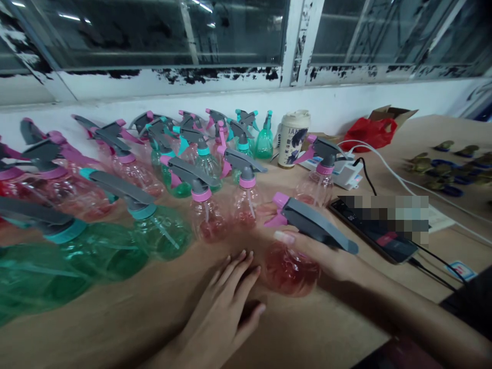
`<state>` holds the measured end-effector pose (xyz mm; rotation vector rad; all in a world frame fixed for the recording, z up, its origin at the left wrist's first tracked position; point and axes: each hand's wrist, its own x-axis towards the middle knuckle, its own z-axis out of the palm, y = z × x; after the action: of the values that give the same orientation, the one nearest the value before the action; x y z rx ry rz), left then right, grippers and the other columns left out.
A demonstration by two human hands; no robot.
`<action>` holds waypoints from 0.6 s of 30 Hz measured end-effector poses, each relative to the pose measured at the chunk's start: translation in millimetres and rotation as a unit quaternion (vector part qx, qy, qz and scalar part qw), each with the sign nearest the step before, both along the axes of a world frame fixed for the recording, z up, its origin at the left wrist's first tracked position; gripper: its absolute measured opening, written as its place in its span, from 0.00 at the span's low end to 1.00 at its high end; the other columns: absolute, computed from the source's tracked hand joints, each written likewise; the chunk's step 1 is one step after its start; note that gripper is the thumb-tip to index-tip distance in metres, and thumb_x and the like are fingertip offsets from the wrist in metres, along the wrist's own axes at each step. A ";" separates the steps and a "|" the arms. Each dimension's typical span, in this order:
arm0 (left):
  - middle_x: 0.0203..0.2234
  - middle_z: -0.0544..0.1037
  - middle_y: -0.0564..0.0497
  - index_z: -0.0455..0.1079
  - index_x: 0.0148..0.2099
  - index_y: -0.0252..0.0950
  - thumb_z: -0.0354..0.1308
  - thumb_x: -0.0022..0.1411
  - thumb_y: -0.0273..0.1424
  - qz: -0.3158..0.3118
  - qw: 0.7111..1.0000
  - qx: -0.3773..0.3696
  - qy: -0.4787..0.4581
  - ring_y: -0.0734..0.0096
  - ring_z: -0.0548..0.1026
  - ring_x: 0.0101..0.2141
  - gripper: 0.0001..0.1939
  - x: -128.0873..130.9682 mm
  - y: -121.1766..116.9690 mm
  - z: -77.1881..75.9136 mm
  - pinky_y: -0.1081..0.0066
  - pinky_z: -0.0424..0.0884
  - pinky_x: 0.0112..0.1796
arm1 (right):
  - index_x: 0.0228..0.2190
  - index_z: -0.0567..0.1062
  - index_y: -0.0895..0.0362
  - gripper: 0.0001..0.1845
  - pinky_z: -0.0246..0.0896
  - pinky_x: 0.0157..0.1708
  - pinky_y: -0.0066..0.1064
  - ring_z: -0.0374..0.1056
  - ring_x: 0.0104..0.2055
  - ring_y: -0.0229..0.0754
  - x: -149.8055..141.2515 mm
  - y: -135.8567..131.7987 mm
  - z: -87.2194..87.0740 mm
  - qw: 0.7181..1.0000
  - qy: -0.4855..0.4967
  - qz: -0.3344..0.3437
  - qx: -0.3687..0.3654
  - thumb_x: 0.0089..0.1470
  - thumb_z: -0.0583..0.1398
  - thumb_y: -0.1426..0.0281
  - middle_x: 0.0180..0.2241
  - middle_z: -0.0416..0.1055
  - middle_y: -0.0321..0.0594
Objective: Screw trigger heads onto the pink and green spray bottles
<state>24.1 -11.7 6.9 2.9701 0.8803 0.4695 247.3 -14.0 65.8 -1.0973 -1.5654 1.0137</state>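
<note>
My right hand is wrapped round the neck of a pink see-through spray bottle with a grey and pink trigger head. Its thumb lies across the near side, and most of the other fingers are hidden behind. The bottle stands upright or nearly so. Left of it, my left hand rests palm down on the brown tabletop, fingers stretched out and holding nothing. Two smaller-looking pink spray bottles stand just beyond my hands. Nearer the left edge is a green spray bottle with a grey and turquoise head.
Many more pink and green spray bottles crowd the left and back. A paper coffee cup, white charger with cables, and phone occupy the right. Farther off are a red plastic bag and several small olive-and-blue parts. Windows line the wall.
</note>
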 end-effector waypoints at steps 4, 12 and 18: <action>0.58 0.63 0.42 0.57 0.59 0.34 0.52 0.64 0.37 0.000 1.000 0.000 0.002 0.56 0.61 0.57 0.24 0.2 0.4 0.0 0.52 0.61 0.53 | 0.40 0.73 0.53 0.13 0.68 0.41 0.36 0.73 0.39 0.43 -2.2 -0.5 4.0 0.999 0.021 0.020 -0.018 0.55 0.57 0.61 0.37 0.76 0.39; 0.57 0.63 0.42 0.57 0.59 0.35 0.52 0.63 0.36 -0.001 1.000 -0.005 -0.006 0.55 0.61 0.56 0.23 0.3 0.6 0.4 0.53 0.62 0.53 | 0.29 0.72 0.55 0.08 0.65 0.32 0.28 0.68 0.31 0.36 -2.4 6.4 1.6 0.999 -0.016 -0.005 0.051 0.53 0.59 0.63 0.26 0.70 0.33; 0.57 0.63 0.41 0.57 0.59 0.34 0.53 0.63 0.36 -0.003 1.000 -0.003 -0.003 0.55 0.61 0.56 0.24 0.5 0.9 -0.3 0.52 0.62 0.52 | 0.26 0.69 0.55 0.10 0.59 0.24 0.25 0.60 0.24 0.32 -2.1 5.3 6.6 0.997 -0.046 -0.024 0.052 0.52 0.60 0.63 0.22 0.64 0.30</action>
<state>24.6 -10.9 6.6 2.9633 0.8702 0.4726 245.2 -8.7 72.4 -1.1168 -1.6381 0.8507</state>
